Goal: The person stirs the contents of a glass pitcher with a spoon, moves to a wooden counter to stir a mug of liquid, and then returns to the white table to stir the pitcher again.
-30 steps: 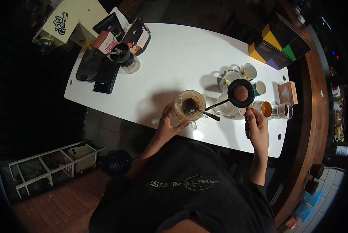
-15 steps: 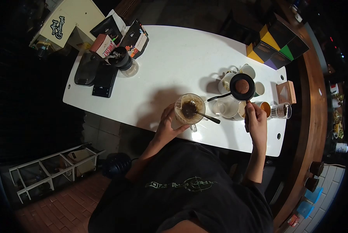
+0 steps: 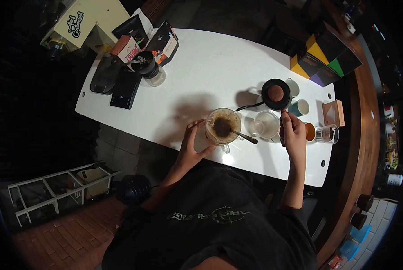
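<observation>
My left hand (image 3: 192,146) curves around the left side of a coffee dripper (image 3: 234,119), its thumb and fingertips at the edge. Inside lie wet brown coffee grounds (image 3: 221,128). A spoon (image 3: 246,137) leans in them, its handle sticking out to the right. Under the dripper shows the clear handle of a glass vessel (image 3: 226,148). My right hand (image 3: 294,135) grips the handle of a black gooseneck kettle (image 3: 269,102) with a round brown lid knob. The spout tip is over the dripper's right rim; I cannot make out a water stream.
Right of the dripper stand a clear glass cup (image 3: 265,125), a teal cup (image 3: 299,108), an orange cup (image 3: 309,132) and a tumbler (image 3: 327,134). Dark boxes (image 3: 325,60) stand at the back right. A coffee grinder (image 3: 154,74) and a black scale (image 3: 125,93) are at the left.
The kettle has shifted slightly left and away from me. The grounds look lighter and fuller, where a dark shiny hollow showed before. The whole view has turned a little.
</observation>
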A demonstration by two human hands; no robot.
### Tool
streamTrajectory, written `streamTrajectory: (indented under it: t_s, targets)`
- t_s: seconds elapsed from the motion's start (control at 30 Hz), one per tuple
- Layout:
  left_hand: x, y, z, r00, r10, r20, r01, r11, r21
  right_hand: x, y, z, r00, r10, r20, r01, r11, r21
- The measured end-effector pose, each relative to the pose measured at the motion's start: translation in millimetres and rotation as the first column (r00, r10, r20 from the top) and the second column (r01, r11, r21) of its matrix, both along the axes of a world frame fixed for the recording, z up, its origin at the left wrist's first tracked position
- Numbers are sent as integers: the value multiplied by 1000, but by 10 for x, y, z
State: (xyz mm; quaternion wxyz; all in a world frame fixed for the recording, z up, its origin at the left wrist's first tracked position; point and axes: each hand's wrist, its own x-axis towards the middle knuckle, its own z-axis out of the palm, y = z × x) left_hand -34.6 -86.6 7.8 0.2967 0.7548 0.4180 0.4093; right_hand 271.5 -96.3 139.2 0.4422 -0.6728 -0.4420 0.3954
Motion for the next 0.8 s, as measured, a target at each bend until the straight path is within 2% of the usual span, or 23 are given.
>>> streamTrajectory:
  t_s: [0.2,0.27,0.33,0.53,0.6,0.8]
  targets:
    - [-11,-79,-36,999,10,37,-10,1000,12,-108,117,5,999,33,26,-33,999,-10]
    - [-14,-87,-51,997,2,79,-8,997,76,-126,157,0,999,37,20,-37,999,3]
    - [-38,-110,-28,999,14,51,-18,997,72,-133,188,-18,998,54,40,-52,997,-53]
    - [-54,-160,37,999,49,-3,-49,997,55,-153,202,-14,991,90,97,-84,994,-63]
    - [-47,-173,33,998,59,-10,-58,997,41,-124,193,-32,994,91,67,-87,995,-53]
    - [19,-141,-4,995,18,95,-21,999,28,-53,118,21,997,55,54,-55,998,-7]
